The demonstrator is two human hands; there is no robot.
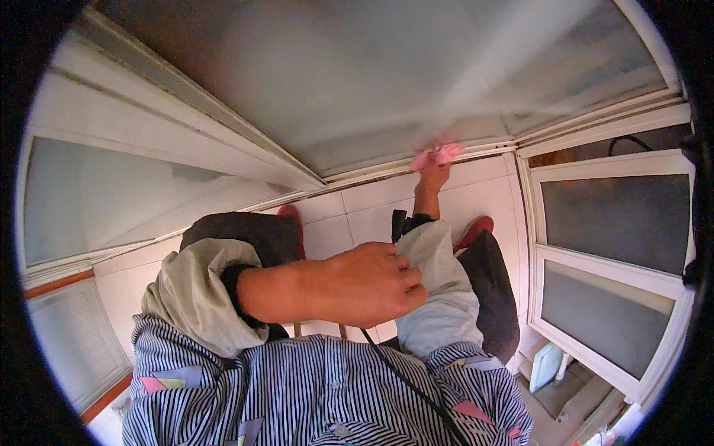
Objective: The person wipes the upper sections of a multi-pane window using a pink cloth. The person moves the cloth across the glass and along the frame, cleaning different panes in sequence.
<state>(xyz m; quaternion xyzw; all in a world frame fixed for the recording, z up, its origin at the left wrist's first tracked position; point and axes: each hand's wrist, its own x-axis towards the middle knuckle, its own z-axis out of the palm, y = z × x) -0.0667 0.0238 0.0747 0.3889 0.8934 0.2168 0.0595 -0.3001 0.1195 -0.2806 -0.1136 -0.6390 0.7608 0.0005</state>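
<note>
At the lower frame of a large frosted glass panel (357, 89), my right hand (434, 177) grips a pink cloth (440, 155). The cloth touches the pane's bottom edge and the white frame rail (385, 169). Across my body, near my right forearm, my left hand (385, 284) is held with its fingers curled in. Nothing shows in it, though its palm and fingertips are hidden from above. Pale sleeve covers (206, 292) with dark cuffs are on both arms.
White floor tiles (323, 217) lie around my red shoes (291, 214). On the left stands another white-framed glass panel (122, 195). To the right are white cabinet doors with dark panes (613, 223). A black cable (413, 384) hangs down my striped shirt.
</note>
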